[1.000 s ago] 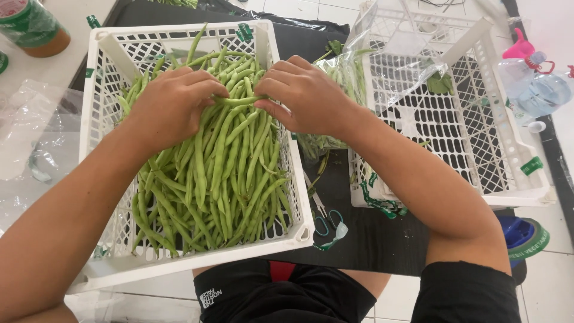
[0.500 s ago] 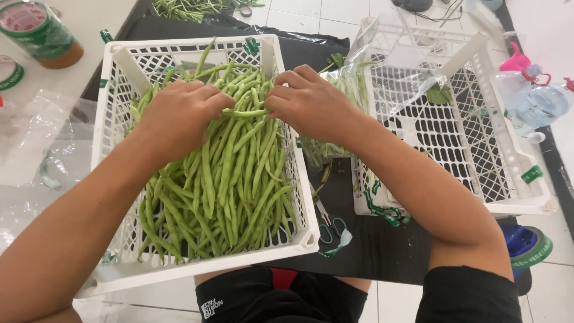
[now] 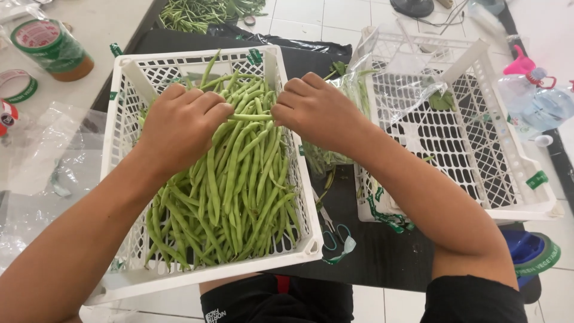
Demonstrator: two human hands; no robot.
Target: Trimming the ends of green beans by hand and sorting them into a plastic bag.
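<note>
Fingers (image 3: 221, 110) of both hands now pinch one green bean (image 3: 251, 117) crosswise.

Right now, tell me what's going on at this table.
A person has both hands in a white crate full of green beans. The left hand and right hand rest on top of the pile, holding one bean crosswise between them. A second crate to the right is almost empty. Scissors lie on the dark mat between the crates, and tape rolls sit at far left.

Left hand (image 3: 182, 122), right hand (image 3: 317, 110) on green beans (image 3: 236, 179) (one pinched between), white crate (image 3: 128, 90)
</note>
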